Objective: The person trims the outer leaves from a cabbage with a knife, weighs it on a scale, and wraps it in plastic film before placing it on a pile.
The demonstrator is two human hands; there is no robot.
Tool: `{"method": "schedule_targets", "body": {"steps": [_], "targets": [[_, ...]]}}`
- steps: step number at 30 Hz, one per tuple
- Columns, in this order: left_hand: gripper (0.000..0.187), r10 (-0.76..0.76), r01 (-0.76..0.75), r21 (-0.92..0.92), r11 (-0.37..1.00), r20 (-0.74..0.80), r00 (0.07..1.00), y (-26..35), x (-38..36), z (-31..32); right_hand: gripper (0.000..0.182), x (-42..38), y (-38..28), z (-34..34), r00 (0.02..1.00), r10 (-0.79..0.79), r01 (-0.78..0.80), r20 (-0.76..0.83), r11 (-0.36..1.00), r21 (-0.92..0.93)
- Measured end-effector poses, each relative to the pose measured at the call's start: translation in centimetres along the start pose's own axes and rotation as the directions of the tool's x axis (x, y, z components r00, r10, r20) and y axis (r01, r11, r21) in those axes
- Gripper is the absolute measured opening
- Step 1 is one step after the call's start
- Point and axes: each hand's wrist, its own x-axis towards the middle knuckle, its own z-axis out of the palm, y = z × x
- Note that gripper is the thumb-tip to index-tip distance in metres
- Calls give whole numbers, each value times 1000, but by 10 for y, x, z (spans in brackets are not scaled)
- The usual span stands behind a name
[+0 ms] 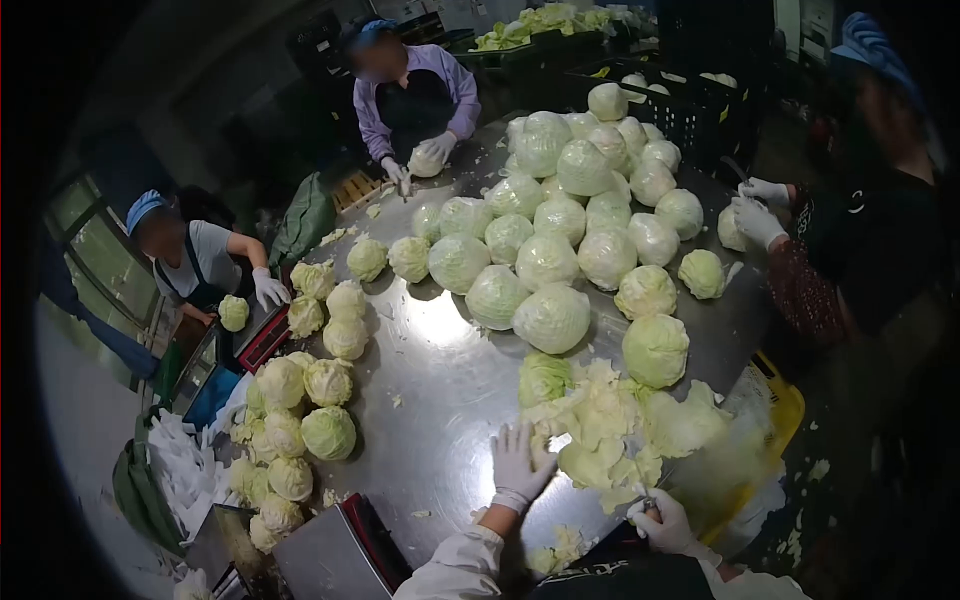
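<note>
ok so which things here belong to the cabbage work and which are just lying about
Likely in the job:
right hand, holding a knife
left hand, fingers spread
cabbage heads
loose leaves
metal table

Apparently just lying about:
green sheeting
wooden slats
floor scraps

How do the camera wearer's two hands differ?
The left hand is palm down with fingers spread; the right hand is curled round a tool handle. The left hand is left of the loose leaves; the right hand is on their near side. Both wear white gloves.
</note>
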Motion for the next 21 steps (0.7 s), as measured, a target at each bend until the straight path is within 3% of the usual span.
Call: {"method": "schedule_targets", "body": {"steps": [2, 4, 5, 7, 9, 10, 11, 12, 13, 14, 15, 16, 17, 18, 19, 20, 21], "targets": [[90, 53, -54, -47, 997, -22, 998, 53, -4, 31, 33, 2, -13, -8, 972, -43, 56, -231, 997, 50], [87, 181, -180, -118, 976, -1, 983, 101, -11, 48, 40, 9, 1, -35, 934, -152, 127, -324, 987, -98], [87, 176, -175, -113, 978, -7, 984, 112, -15, 43, 40, 10, -7, -40, 916, -140, 120, -377, 990, -78], [72, 357, -309, -431, 848, 33, 934, 124, -16, 33, 40, 12, -18, -51, 902, -135, 120, -410, 991, -63], [64, 359, -320, -456, 830, -2, 933, 92, 5, 2, 45, 13, -15, -62, 828, -279, 219, -486, 960, -177], [55, 375, -338, -488, 805, -24, 927, 67, 12, -15, 49, 11, -18, -61, 824, -271, 239, -497, 963, -128], [46, 411, -475, -202, 856, -290, 864, 17, 24, 0, 51, 11, -16, -63, 849, -211, 205, -484, 977, -66], [48, 293, -317, -35, 948, -301, 908, -7, 31, -31, 52, 9, -8, -67, 870, -153, 169, -470, 986, -7], [48, 197, -166, 112, 980, -408, 892, -58, 40, -38, 53, 10, 9, -78, 880, -167, 111, -444, 983, -148], [53, -95, 107, -4, 994, -498, 862, -93, 48, -63, 53, 8, 22, -82, 881, -180, 124, -437, 980, -153], [59, -246, 137, -227, 964, -576, 779, -145, 55, -63, 48, 7, 35, -84, 875, -231, 123, -426, 956, -265], [67, -314, 414, 93, 906, -510, 801, -186, 53, -79, 44, 8, 44, -85, 866, -283, 122, -412, 919, -375], [72, -509, 584, 24, 812, -461, 727, -215, 53, -87, 45, 10, 48, -81, 861, -252, 139, -443, 952, -271], [75, -643, 674, -89, 733, -413, 645, -239, 59, -90, 45, 11, 52, -77, 855, -217, 155, -472, 974, -166], [76, -652, 692, -55, 719, -398, 645, -251, 65, -91, 49, 12, 59, -84, 866, -162, 93, -473, 982, -165], [77, -660, 708, -20, 706, -381, 648, -258, 76, -90, 37, 0, 29, -72, 873, -310, 92, -376, 862, -498], [77, -654, 695, -34, 718, -376, 657, -263, 91, -87, 30, 3, 33, -73, 822, -431, 116, -372, 766, -632]]}}
